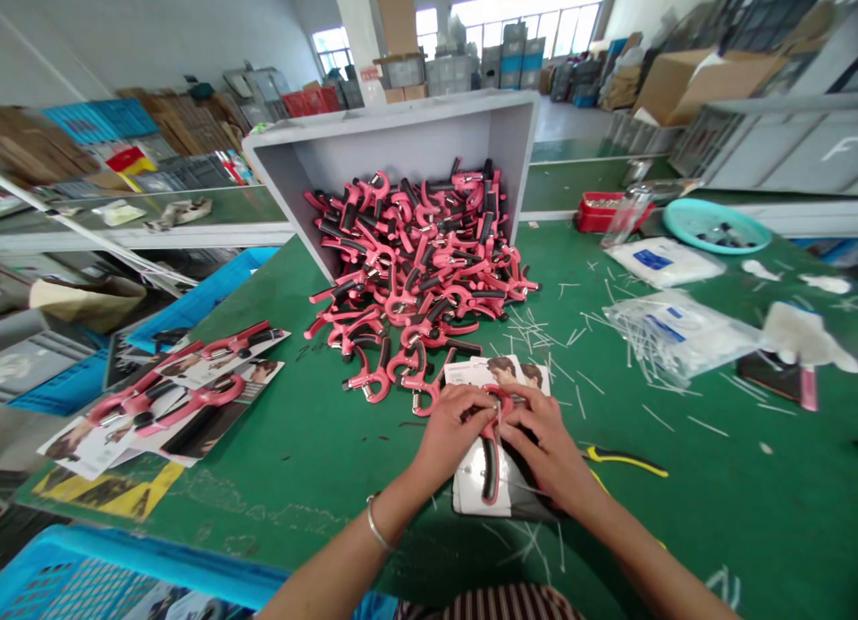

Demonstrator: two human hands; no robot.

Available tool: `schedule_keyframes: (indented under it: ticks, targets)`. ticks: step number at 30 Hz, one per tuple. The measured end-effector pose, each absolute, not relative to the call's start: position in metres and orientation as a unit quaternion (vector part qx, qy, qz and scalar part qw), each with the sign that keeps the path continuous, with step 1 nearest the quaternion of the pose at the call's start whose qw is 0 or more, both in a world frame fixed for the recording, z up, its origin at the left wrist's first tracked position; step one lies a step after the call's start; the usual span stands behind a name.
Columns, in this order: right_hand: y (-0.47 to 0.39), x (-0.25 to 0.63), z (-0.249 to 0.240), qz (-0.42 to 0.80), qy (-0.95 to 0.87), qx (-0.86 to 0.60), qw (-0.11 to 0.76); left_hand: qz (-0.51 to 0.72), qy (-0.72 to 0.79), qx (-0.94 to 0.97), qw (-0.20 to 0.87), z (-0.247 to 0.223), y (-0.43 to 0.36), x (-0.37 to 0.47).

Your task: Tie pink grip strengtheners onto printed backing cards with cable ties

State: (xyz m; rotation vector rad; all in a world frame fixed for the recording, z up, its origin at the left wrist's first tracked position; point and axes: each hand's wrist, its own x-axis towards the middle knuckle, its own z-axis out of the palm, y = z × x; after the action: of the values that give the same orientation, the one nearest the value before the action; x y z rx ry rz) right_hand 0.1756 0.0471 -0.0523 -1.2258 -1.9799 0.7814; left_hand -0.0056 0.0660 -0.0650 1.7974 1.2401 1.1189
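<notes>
clearly, with hours read from the two hands, a blue crate point(161, 562) is seen nearest, at 8 o'clock. at the dial's centre, a pink hand grip point(490, 459) with black handle covers is held over printed cards point(469, 486) on the green table point(322, 477). its ring end is pinched by the bent fingers of the left hand point(456, 422), a bracelet being worn on that wrist, and from the other side by the fingers and thumb of the right hand point(546, 437). a thin white strip is also seen at the fingertips; by which hand it is gripped cannot be told.

between 3 and 4 o'clock, a yellow-and-black tool point(630, 458) is partly covered by the right forearm. at 9 o'clock, more pink hand grips are laid on overlapping photo cards point(251, 383). loose white strips point(529, 334) are scattered from 12 to 3 o'clock, and a clear bag point(703, 334) is placed at 2 o'clock, with a white glove point(804, 339) beyond it to the right.

farther, at 11 o'clock, a large pile of hand grips point(422, 263) is spilled from a tipped grey bin point(416, 142). a red box point(596, 216) is set at 1 o'clock, a turquoise basin point(710, 218) at 2. farthest, at 12, stacked crates point(513, 57) are lined up before windows.
</notes>
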Motion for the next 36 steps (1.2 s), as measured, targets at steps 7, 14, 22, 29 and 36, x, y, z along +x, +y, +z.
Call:
schedule_keyframes:
  ticks: [7, 14, 22, 29, 36]
  targets:
    - [0.0472, 0.1804, -0.0454, 0.291, -0.807, -0.438, 0.269, 0.439, 0.474, 0.672, 0.362, -0.0654, 0.0654, -0.0064]
    - [0.0486, 0.1771, -0.0423, 0.293, -0.804, -0.442, 0.268, 0.439, 0.470, 0.672, 0.368, -0.0640, 0.0649, -0.0070]
    - [0.0492, 0.1760, -0.0432, 0.306, -0.795, -0.450, 0.269, 0.438, 0.471, 0.675, 0.362, -0.0649, 0.0622, -0.0077]
    - [0.0503, 0.1738, -0.0481, 0.311, -0.779, -0.458, 0.294, 0.427, 0.447, 0.692, 0.374, -0.0597, 0.0586, -0.0114]
    - [0.0503, 0.1755, -0.0472, 0.313, -0.789, -0.443, 0.287, 0.429, 0.462, 0.672, 0.389, -0.0585, 0.0644, -0.0100]
